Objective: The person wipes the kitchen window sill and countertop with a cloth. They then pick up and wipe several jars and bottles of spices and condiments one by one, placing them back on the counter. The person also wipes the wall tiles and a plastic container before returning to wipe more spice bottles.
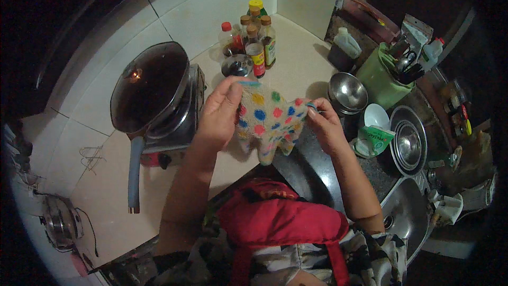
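A cream cloth (266,121) with dots in several colours and a blue edge hangs between my two hands above the counter corner. My left hand (223,111) grips its upper left corner, thumb on top. With thumb and fingertips my right hand (324,118) pinches its right edge by a bit of blue trim. The lower part of the cloth droops in folds. To the left, a wok-like pan (149,87) with a grey handle rests tilted on a portable gas stove (194,107). Behind the cloth are a small metal bowl (237,66) and a jar with a yellow and red label (256,58).
Several sauce bottles (268,41) stand near the tiled wall. At right are stacked steel bowls (347,92), a green container (383,75) with utensils, a green packet (375,141), nested metal basins (408,143) and a steel sink (406,210). An electric appliance (59,222) sits at lower left.
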Demonstrator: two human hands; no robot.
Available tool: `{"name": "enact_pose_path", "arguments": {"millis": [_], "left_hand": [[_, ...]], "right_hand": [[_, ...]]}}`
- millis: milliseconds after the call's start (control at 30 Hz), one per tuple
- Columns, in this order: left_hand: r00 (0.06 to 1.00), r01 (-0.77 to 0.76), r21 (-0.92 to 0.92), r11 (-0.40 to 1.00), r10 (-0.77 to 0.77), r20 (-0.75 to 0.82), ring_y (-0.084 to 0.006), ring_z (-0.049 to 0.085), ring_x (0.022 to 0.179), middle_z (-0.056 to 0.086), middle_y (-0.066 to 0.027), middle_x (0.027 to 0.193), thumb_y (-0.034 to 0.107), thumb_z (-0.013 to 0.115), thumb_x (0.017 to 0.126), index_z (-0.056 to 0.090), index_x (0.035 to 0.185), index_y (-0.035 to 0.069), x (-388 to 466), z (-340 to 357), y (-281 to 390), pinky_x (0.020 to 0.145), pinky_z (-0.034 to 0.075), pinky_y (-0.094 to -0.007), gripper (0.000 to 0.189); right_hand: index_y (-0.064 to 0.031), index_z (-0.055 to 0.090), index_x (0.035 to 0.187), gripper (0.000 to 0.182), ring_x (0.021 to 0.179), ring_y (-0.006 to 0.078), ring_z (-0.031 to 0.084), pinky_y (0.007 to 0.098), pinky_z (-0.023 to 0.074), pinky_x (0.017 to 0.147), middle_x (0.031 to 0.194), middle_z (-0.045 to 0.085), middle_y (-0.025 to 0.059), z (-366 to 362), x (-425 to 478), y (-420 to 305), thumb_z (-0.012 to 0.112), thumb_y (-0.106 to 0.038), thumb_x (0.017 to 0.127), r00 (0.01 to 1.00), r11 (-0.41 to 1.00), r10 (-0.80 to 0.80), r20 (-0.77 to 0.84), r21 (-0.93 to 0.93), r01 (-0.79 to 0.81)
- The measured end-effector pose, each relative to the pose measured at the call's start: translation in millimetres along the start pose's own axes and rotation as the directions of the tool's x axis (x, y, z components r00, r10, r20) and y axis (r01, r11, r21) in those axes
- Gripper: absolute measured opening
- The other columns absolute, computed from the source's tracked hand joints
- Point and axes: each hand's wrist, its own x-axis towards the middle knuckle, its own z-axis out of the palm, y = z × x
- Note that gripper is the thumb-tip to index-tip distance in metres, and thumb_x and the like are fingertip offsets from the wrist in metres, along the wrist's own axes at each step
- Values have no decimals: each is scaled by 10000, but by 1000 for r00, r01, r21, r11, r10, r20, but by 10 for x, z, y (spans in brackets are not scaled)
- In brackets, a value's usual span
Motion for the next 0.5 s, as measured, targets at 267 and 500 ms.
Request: {"name": "enact_pose_path", "arguments": {"millis": [267, 500], "left_hand": [[921, 386, -765, 515, -265, 286, -283, 345, 1236, 365, -130, 1335, 617, 308, 841, 292, 1323, 44, -174, 30, -458, 1019, 259, -453, 749], [868, 473, -487, 734, -481, 118, -260, 442, 1160, 433, -129, 1268, 222, 494, 888, 335, 1283, 20, -397, -56, -705, 975, 345, -447, 472]], "right_hand": [[-81, 366, 1276, 613, 1170, 273, 438, 434, 325, 986, 1302, 425, 107, 55, -352, 54, 393, -532, 861, 916, 706, 305, 259, 584, -400], [-45, 346, 1289, 593, 1185, 269, 428, 428, 328, 999, 1314, 411, 125, -150, -411, 262, 430, -463, 878, 929, 684, 301, 216, 631, -368]]}}
